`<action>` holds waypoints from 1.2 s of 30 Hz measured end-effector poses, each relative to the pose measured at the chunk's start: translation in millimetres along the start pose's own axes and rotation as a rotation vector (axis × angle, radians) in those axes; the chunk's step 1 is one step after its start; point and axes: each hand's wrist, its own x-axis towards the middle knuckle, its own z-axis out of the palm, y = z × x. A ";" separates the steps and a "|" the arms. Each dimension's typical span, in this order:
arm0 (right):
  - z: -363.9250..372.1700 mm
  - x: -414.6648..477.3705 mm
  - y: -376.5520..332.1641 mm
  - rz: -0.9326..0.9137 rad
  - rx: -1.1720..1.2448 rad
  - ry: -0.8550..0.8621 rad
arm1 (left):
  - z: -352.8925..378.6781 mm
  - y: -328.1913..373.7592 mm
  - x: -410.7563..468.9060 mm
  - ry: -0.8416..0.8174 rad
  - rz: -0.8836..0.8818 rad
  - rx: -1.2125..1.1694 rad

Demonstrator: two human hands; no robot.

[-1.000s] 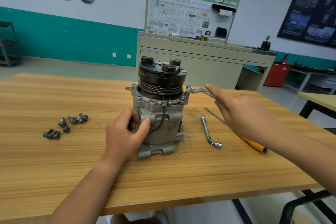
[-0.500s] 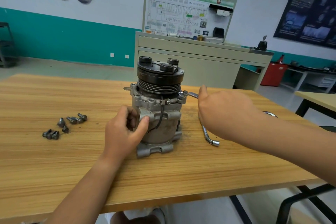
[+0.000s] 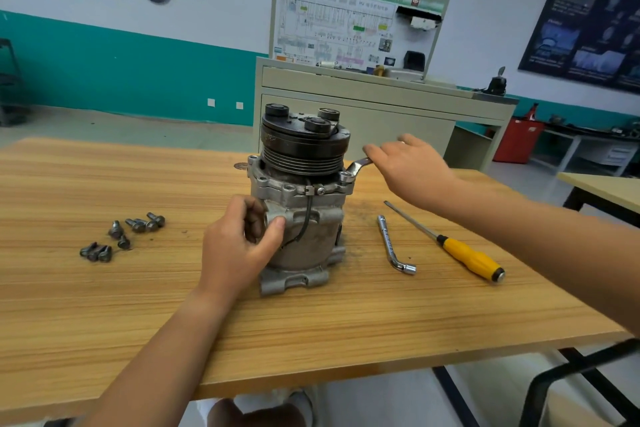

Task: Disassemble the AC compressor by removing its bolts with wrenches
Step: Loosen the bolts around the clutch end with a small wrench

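The AC compressor [image 3: 313,236] stands upright, pulley end up, near the middle of the wooden counter [image 3: 138,315]; the left grip [image 3: 235,246] is clamped round its left flank, thumb on a port boss; the right grip [image 3: 412,170] is closed over the handle of a ring wrench [image 3: 358,166], whose ring sits on a flange bolt [image 3: 346,177] at the upper right; loose bolts [image 3: 121,236] lie well to the left; an L-shaped socket wrench [image 3: 393,246] and a yellow-handled screwdriver [image 3: 467,256] lie to the right.
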 end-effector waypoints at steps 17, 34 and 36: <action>-43.8 -63.1 -8.9 0.215 0.440 -0.098 | 0.2 -3.2 0.4 0.040 0.030 -0.016; -96.5 -52.2 -47.7 0.077 -0.087 -0.307 | 0.3 -1.6 -1.3 0.031 0.001 -0.027; -94.3 -52.1 -45.5 0.082 -0.081 -0.303 | 0.6 -1.0 -1.6 0.020 -0.002 -0.026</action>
